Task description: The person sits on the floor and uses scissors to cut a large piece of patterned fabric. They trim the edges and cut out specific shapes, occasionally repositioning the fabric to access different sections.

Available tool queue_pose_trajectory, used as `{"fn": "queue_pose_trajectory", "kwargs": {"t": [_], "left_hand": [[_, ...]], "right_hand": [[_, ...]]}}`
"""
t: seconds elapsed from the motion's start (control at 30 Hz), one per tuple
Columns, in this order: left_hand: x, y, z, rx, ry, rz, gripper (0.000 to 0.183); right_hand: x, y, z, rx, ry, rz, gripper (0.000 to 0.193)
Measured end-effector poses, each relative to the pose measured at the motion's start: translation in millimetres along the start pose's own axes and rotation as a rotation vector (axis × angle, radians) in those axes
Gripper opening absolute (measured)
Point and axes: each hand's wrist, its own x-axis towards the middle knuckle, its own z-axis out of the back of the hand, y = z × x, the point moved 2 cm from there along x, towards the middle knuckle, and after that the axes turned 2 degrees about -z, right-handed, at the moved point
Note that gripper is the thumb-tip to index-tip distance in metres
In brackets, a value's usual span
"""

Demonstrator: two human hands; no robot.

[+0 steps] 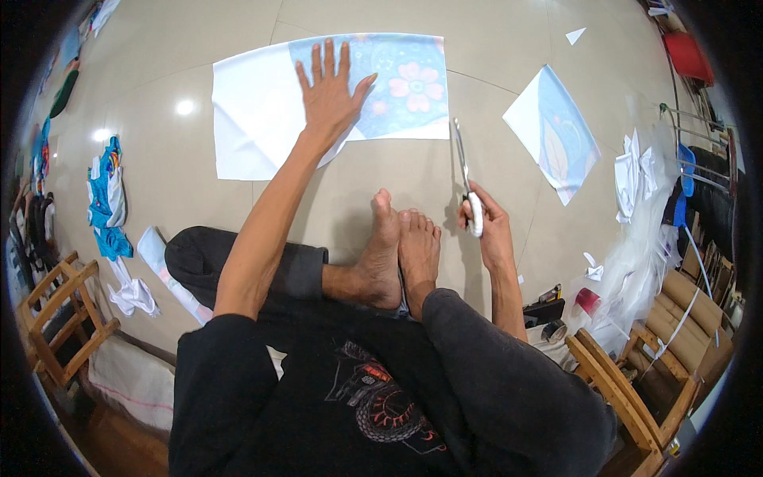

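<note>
A piece of fabric point(254, 111), white on its left and pale blue with pink flowers on its right, lies spread on the tiled floor in front of me. My left hand point(330, 99) rests flat on it with fingers spread, near where the white meets the blue. To the right of my feet, my right hand point(486, 226) grips a pair of scissors point(461, 155) by white-wrapped handles. Their blades point away from me and look closed, with the tips just beyond the fabric's near right corner and apart from it.
A smaller white and blue fabric piece point(548, 131) lies at the right. White scraps point(633, 179) and clear plastic point(636, 278) lie farther right. Blue patterned cloth point(109, 199) is at the left. Wooden frames point(67, 298) stand at both sides, and a tape roll point(554, 331) sits beside my right knee.
</note>
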Motion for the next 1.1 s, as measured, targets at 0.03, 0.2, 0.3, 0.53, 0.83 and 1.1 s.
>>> {"fn": "queue_pose_trajectory", "kwargs": {"t": [0.03,0.2,0.3,0.53,0.83,1.1], "left_hand": [[-8.5,6.8,4.2,0.013,0.013,0.009,0.089],[-32.6,32.4,5.1,0.062,0.071,0.018,0.089],[-35.9,37.6,4.6,0.043,0.069,0.011,0.087],[-38.3,41.0,8.1,0.018,0.08,0.035,0.087],[-88.0,56.5,47.5,0.042,0.082,0.129,0.088],[-104.9,74.6,54.2,0.053,0.119,0.161,0.091]], "right_hand": [[-6.6,-2.7,-0.2,0.037,0.002,-0.027,0.053],[-13.4,-11.4,12.4,0.025,0.047,-0.074,0.05],[-13.9,0.1,10.3,-0.025,0.021,-0.063,0.05],[-14.5,1.1,15.8,-0.05,0.126,-0.171,0.054],[-21.4,-14.2,-30.9,0.36,0.388,-0.254,0.068],[-6.5,-24.8,-58.5,0.436,0.451,-0.323,0.06]]}}
